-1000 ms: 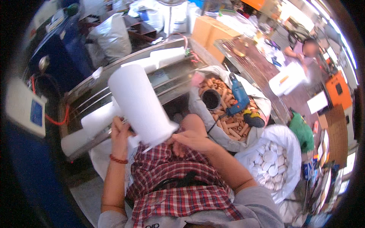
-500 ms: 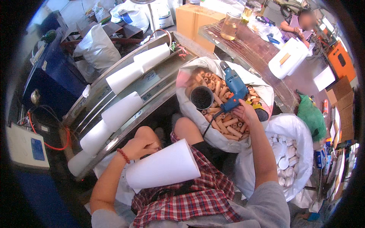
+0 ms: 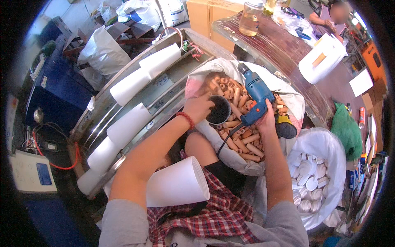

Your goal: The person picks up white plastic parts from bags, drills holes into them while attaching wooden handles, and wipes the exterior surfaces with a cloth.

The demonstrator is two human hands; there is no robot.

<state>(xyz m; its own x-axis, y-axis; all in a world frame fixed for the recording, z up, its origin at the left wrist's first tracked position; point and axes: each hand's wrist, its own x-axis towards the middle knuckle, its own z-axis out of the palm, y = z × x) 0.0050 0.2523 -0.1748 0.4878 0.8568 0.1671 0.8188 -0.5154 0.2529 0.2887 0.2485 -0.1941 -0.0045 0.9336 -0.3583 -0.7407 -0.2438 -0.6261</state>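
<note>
A blue power drill (image 3: 258,94) lies over a sack of short tan tubes (image 3: 242,142), its chuck pointing up and away. My right hand (image 3: 266,118) is closed around the drill's handle. At the near left of the sack, a round cup (image 3: 219,110) holds small dark pieces too fine to make out. My left hand (image 3: 199,108) reaches to the cup's left rim with its fingers drawn together; what the fingertips hold, if anything, is hidden. A stack of nested white cones or sleeves (image 3: 177,184) rests across my lap.
More white sleeves (image 3: 128,123) lie along a long metal trough (image 3: 164,86) at left. A white sack of white plastic parts (image 3: 314,181) stands at right. Beyond, a wooden table (image 3: 263,49) bears a jar (image 3: 250,18) and a white container (image 3: 321,59). Another person (image 3: 327,20) sits at far right.
My left hand has moved from beside the white stack in my lap up to the cup. My right hand has closed on the drill's handle, and the drill has turned slightly.
</note>
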